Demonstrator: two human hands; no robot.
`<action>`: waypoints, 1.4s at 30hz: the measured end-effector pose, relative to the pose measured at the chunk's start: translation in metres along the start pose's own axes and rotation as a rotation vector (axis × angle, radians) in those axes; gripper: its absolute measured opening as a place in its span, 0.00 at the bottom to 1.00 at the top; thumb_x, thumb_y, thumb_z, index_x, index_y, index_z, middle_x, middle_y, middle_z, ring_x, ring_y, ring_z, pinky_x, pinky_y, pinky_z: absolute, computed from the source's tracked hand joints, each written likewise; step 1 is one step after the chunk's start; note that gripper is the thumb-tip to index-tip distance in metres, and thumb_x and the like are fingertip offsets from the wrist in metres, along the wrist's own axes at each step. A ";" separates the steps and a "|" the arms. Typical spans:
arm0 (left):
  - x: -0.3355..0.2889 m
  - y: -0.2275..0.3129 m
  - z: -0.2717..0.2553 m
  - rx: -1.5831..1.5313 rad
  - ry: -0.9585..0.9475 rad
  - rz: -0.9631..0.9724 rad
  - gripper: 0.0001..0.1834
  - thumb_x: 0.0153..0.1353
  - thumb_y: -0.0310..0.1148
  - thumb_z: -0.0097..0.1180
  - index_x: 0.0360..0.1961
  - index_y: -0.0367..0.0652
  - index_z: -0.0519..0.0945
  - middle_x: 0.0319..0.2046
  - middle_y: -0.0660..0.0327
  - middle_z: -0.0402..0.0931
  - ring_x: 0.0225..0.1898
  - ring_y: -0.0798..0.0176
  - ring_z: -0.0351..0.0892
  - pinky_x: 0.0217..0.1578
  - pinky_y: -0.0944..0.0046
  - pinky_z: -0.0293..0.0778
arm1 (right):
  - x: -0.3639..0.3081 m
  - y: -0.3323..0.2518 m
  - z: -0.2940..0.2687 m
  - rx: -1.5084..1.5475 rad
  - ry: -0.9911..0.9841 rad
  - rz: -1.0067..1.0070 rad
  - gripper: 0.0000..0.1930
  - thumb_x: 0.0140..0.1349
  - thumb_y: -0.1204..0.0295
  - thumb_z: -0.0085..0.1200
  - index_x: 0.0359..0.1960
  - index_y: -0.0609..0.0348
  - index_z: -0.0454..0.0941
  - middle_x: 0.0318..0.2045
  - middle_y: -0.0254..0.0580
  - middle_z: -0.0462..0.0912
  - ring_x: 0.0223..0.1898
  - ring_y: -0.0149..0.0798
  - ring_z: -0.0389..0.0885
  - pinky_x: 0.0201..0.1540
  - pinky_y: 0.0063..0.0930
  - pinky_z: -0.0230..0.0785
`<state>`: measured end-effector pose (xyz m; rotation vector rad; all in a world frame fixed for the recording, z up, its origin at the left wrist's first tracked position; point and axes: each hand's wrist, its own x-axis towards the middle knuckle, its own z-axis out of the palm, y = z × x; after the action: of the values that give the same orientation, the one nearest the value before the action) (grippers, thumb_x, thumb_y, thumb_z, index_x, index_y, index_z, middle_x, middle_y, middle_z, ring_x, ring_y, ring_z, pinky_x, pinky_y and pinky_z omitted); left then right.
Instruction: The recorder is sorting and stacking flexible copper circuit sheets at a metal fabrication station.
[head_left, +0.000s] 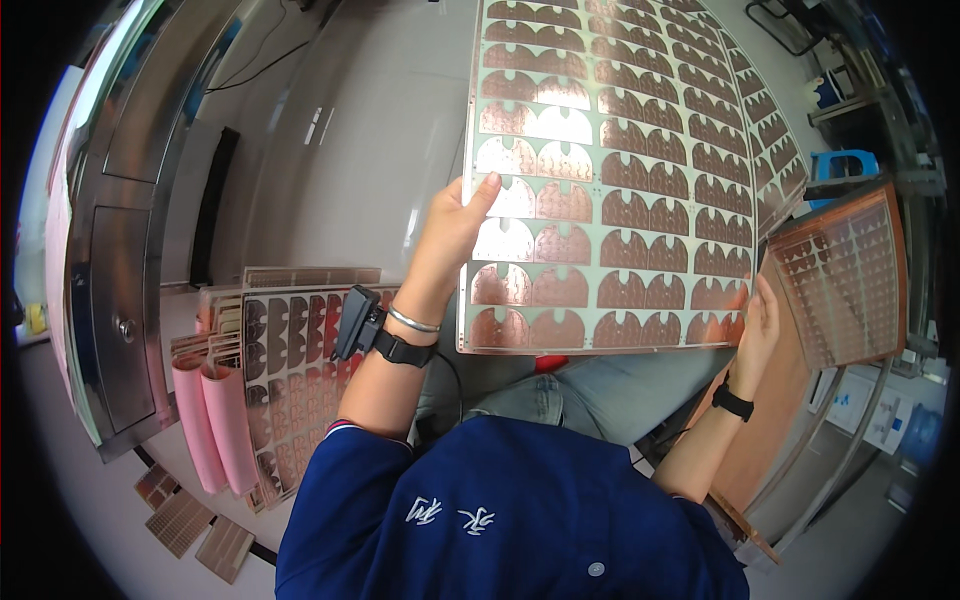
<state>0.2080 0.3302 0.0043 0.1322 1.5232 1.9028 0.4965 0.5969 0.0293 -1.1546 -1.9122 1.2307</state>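
A large pale green circuit board panel (595,215) with rows of shiny copper, notched half-round shapes stands raised in front of me, tilted. My left hand (462,222) grips its left edge, the thumb lying over the face and the fingers hidden behind. At the lower right edge, my right hand (760,325) holds the same panel, partly covered by it. Another similar panel (775,125) shows past its right side; I cannot tell whether it is held too. Bright light glares off the copper near my left thumb.
Several copper-patterned panels (300,385) stand at my left beside two pink rolls (222,425). Small boards (180,523) lie on the floor. A metal cabinet (125,290) rises far left; a brown-edged panel (840,280) leans at right near a blue plastic object (845,163).
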 end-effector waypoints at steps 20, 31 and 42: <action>-0.020 0.016 0.006 0.120 0.040 0.152 0.16 0.60 0.34 0.55 0.44 0.31 0.76 0.37 0.61 0.78 0.38 0.73 0.73 0.37 0.71 0.70 | -0.007 -0.014 -0.016 0.209 0.060 0.100 0.16 0.68 0.73 0.40 0.55 0.64 0.67 0.44 0.41 0.77 0.43 0.29 0.76 0.45 0.21 0.68; -0.046 0.024 -0.011 0.257 -0.066 0.104 0.17 0.54 0.33 0.62 0.41 0.32 0.77 0.31 0.68 0.75 0.33 0.77 0.69 0.34 0.74 0.69 | -0.003 -0.005 -0.043 0.185 -0.083 0.208 0.20 0.67 0.67 0.44 0.58 0.62 0.65 0.32 0.25 0.76 0.23 0.15 0.63 0.22 0.09 0.52; -0.054 -0.003 -0.032 0.244 -0.094 0.176 0.17 0.50 0.34 0.66 0.35 0.30 0.79 0.23 0.67 0.75 0.27 0.77 0.68 0.29 0.74 0.69 | 0.011 -0.036 -0.031 0.557 -0.071 0.071 0.08 0.63 0.75 0.46 0.44 0.59 0.70 0.27 0.33 0.77 0.27 0.26 0.76 0.27 0.17 0.70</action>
<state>0.2348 0.2739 0.0094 0.4722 1.7219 1.8082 0.5038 0.6126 0.0747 -0.8889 -1.4373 1.7186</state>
